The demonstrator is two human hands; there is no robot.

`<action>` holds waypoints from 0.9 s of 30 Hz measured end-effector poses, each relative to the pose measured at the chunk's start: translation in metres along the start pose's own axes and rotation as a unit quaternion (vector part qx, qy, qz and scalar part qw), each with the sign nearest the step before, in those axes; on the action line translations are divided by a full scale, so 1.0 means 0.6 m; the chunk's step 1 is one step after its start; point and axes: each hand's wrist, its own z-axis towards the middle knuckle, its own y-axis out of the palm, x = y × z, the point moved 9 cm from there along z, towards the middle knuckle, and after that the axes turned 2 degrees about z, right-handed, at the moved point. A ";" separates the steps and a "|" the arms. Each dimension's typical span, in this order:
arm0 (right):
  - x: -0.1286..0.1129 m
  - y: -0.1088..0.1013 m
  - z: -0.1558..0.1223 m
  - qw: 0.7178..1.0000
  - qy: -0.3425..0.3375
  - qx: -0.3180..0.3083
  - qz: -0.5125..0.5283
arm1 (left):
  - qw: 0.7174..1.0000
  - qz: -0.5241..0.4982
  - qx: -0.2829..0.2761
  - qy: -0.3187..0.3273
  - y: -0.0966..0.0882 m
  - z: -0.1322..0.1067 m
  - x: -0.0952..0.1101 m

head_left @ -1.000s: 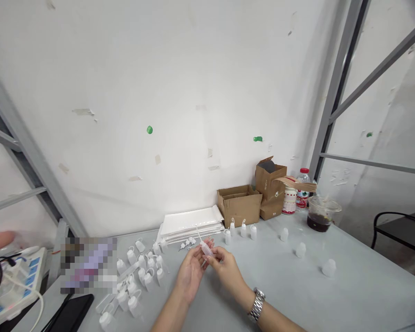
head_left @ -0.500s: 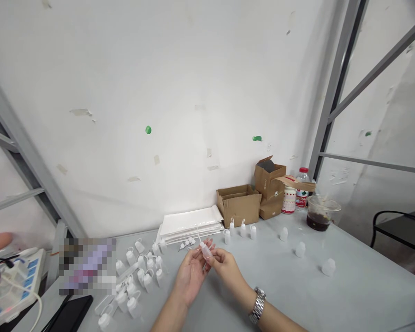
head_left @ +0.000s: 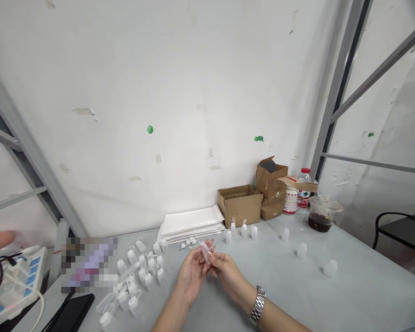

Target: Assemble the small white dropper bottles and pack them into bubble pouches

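Between my two hands is a small translucent plastic squeeze bottle [head_left: 206,254], tilted, its top pointing up and away from me. My left hand [head_left: 190,277] lies palm up with its fingertips at the bottle's upper part. My right hand [head_left: 230,275], with a metal watch at the wrist, pinches the body from the right; part of the body is hidden by the fingers. Left of my hands stand many similar capped bottles [head_left: 134,305] with loop straps. Several more looped bottles [head_left: 244,230] stand beyond my hands, and three uncovered bottles [head_left: 301,250] stand to the right.
Small white caps or tips [head_left: 187,243] lie before a stack of white envelopes [head_left: 192,221]. Behind are a cardboard box [head_left: 242,207], a brown paper bag [head_left: 273,196], a red-capped bottle [head_left: 305,184] and a plastic bowl of dark liquid [head_left: 320,221]. A phone [head_left: 72,313] and power strip [head_left: 31,272] lie left.
The thin strap that stood up from the bottle's top now appears bent toward the right. My fingers have shifted slightly around the bottle. The whole view has moved a little.
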 end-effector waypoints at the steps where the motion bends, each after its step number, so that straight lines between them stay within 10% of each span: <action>1: -0.001 0.001 0.001 1.000 0.000 -0.003 0.002 | 1.000 -0.002 -0.002 0.005 0.000 0.001 0.002; 27: -0.009 -0.009 0.004 0.996 -0.010 0.001 -0.090 | 1.000 -0.001 -0.007 -0.004 -0.009 0.001 0.016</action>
